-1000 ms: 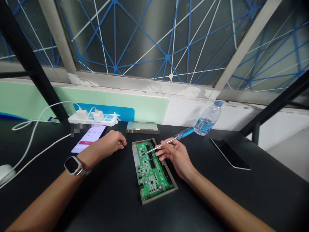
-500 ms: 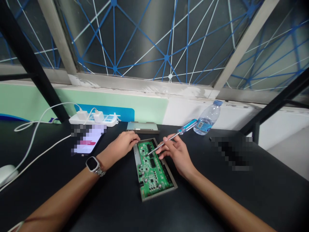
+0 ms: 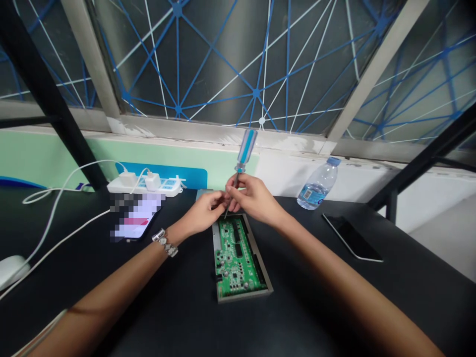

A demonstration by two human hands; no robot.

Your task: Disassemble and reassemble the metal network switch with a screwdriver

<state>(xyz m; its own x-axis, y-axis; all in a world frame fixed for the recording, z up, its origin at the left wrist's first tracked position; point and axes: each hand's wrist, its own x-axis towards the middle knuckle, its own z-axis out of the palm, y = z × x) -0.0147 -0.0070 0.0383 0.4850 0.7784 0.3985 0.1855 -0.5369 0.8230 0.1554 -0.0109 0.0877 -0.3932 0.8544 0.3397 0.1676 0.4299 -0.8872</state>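
Observation:
A green circuit board (image 3: 232, 263) lies in a shallow metal frame (image 3: 245, 297) on the black table. My right hand (image 3: 256, 196) grips a screwdriver (image 3: 247, 148) by its metal shaft. Its clear blue-striped handle points up, and the shaft slants down to the frame's far end. Beside that tip is my left hand (image 3: 206, 210), with thumb and fingers pinched together. Whatever those fingers may hold is too small or hidden to name. Both hands meet over the far edge of the board. Behind them a metal plate (image 3: 203, 192) is mostly covered.
To the left lie a lit phone (image 3: 139, 218), a white power strip (image 3: 169, 186) with chargers and cables, and a white mouse (image 3: 13, 270). A water bottle (image 3: 318, 186) stands at the back right, with a dark phone (image 3: 351, 238) in front of it.
The right hand has moved left and away from me, and the screwdriver has swung from a low slant to nearly upright. My left hand has shifted right, its fingers now beside the screwdriver's tip.

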